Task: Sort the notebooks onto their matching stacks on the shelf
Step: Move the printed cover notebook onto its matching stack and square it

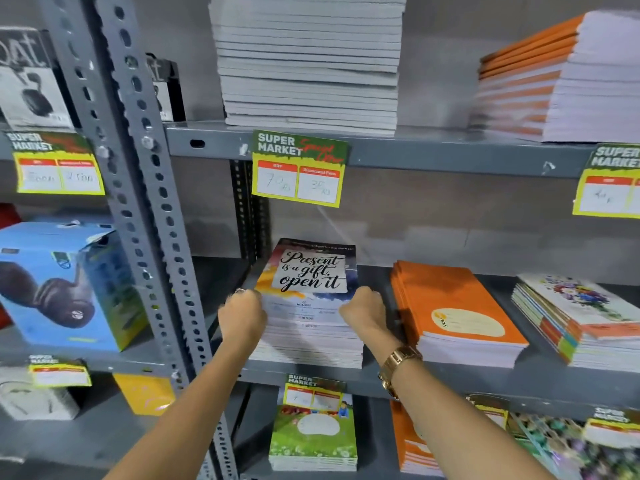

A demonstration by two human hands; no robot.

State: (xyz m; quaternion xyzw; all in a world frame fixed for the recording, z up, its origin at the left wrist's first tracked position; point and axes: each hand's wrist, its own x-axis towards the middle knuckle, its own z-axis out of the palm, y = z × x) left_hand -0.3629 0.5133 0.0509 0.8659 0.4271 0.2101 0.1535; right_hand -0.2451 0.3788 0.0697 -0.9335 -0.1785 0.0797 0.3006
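On the middle shelf (450,379) sits a stack of notebooks (311,299) whose top cover reads "Present is a gift, open it". My left hand (242,317) grips the stack's left edge and my right hand (365,311), with a gold watch on the wrist, grips its right edge. To the right lie an orange notebook stack (457,313) and a floral-cover stack (581,317). Below, a green meadow-cover stack (313,434) and another orange stack (412,441) rest on the lower shelf.
The upper shelf holds a tall white-edged stack (308,60) and an orange-spined stack (561,81). Yellow price tags (299,171) hang from shelf edges. A perforated steel upright (145,188) stands left, with blue headphone boxes (65,289) beyond it.
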